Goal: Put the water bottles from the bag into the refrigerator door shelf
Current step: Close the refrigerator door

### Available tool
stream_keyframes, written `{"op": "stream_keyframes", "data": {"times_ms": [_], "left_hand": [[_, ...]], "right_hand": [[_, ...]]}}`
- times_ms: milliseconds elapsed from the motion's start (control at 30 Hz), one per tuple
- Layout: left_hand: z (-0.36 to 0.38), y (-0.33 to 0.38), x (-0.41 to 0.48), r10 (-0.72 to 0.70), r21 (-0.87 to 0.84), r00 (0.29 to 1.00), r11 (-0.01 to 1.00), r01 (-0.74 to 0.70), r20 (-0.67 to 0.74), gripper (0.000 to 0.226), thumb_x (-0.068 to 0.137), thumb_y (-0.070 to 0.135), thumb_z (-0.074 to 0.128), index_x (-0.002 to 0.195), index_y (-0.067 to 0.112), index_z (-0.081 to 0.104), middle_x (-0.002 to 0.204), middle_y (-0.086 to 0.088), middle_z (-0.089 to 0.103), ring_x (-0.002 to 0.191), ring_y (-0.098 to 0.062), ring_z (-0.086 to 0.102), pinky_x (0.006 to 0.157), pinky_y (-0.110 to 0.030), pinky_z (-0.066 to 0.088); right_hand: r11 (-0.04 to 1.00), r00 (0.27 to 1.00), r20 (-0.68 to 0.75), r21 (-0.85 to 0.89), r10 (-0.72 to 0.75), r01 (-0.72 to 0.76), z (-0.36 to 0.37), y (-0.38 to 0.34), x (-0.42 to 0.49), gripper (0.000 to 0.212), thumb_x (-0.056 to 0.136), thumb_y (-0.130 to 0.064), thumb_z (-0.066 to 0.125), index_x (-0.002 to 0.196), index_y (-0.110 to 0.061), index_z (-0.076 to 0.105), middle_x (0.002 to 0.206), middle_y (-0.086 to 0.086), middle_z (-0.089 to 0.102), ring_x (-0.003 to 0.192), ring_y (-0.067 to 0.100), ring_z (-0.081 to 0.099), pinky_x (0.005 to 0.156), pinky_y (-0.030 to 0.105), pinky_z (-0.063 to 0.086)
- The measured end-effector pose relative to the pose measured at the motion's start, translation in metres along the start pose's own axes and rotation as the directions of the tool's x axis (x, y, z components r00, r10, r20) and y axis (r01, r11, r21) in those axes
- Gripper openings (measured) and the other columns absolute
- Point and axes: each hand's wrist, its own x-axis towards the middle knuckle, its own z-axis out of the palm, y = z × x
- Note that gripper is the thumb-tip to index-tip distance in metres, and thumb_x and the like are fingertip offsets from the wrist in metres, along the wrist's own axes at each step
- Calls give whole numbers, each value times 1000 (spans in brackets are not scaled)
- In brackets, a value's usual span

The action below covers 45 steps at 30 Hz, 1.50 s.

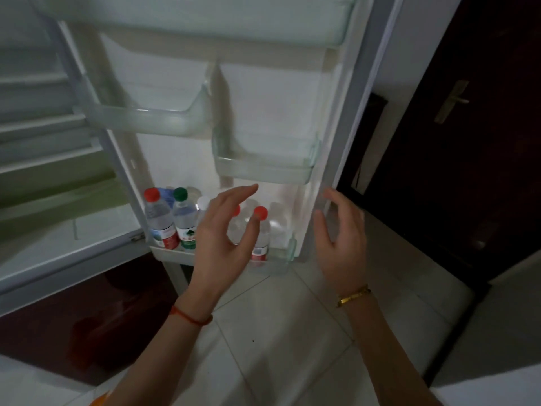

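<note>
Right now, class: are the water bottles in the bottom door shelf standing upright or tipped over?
Upright. The water bottles stand in the bottom door shelf with caps pointing up and labels vertical; the left hand hides part of the row.

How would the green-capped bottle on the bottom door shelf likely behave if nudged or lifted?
The green-capped bottle looks full, so probably heavy for its size. It is tall and narrow, so apt to tip, though the red-capped bottle beside it and the shelf rail should steady it.

Red cord [191,317] L wrist – gold bracelet [353,296] R wrist
</note>
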Motion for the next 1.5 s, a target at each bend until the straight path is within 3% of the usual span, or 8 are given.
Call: {"op": "stream_keyframes", "data": {"times_ms": [167, 300, 500, 767, 1000, 1133, 1333, 1500], "left_hand": [[48, 27, 15, 97, 78, 995, 992, -95, -27, 40, 90, 5, 64, 130, 11, 62, 131, -2, 60, 125, -11, 51, 100, -15, 41], [78, 36, 31, 147, 159, 989, 977, -142, -24, 41, 91, 10, 62, 132, 9, 60, 136, -3, 58, 133, -19, 48, 113, -38, 40], [106, 41, 44, 80, 280, 997, 957, -73, -15, 47, 91, 17, 60, 137, 15, 55, 143, -2, 53, 140, -20, 42, 121, -52, 25], [123, 36, 45, -9, 425, 1000, 905, 7, 2, 50, 92, 28, 53, 141, 19, 52, 140, 2, 58, 140, -17, 43, 126, -50, 12], [130, 46, 37, -20, 449, 998, 892, 47, -64, 49, 92, 23, 55, 141, 17, 52, 143, -1, 56, 144, -19, 39, 126, -49, 10], [137, 60, 27, 46, 431, 995, 902, -4, -88, 49, 93, 20, 52, 141, 14, 51, 148, -3, 51, 147, -21, 34, 126, -48, 15], [146, 92, 13, 210, 378, 977, 908, -183, -32, 43, 92, 8, 56, 135, 6, 57, 138, -9, 57, 134, -23, 48, 112, -43, 41], [146, 104, -4, 222, 373, 975, 906, -198, -22, 43, 93, 12, 52, 136, 8, 56, 137, -9, 57, 131, -23, 50, 107, -41, 44]], "right_hand": [[999, 999, 20, 39, 38, -38, -20, 44, 46, 44, 97, -28, 48, 139, -19, 42, 139, -3, 46, 130, 12, 39, 110, 36, 39], [998, 999, 35, 63, 28, -30, -22, 71, 85, 47, 97, -29, 47, 142, -18, 38, 142, -2, 41, 133, 16, 38, 109, 43, 40], [989, 986, 132, 90, 103, -115, -16, 92, 129, 52, 100, -30, 41, 148, -16, 28, 152, 0, 32, 142, 17, 23, 113, 23, 18], [912, 936, 291, 294, 199, -286, -3, 94, 163, 52, 102, -39, 27, 149, -17, 28, 152, 2, 35, 141, 18, 32, 118, 35, 26], [883, 929, 311, 355, 200, -309, -7, 86, 158, 40, 103, -32, 30, 129, -6, 47, 122, 20, 56, 111, 31, 55, 81, 18, 41], [908, 948, 277, 338, 157, -249, -13, 84, 150, 35, 102, -31, 34, 119, -4, 51, 78, 4, 55, 64, 13, 52, 50, 6, 38], [956, 977, 201, 266, 67, -120, -17, 83, 123, 33, 99, -35, 35, 105, -7, 52, 87, 8, 60, 82, 24, 59, 71, 34, 49], [942, 980, 195, 332, -24, -43, -32, 74, 92, 18, 98, -26, 41, 99, -18, 57, 88, -2, 66, 84, 11, 65, 76, 28, 54]]}}
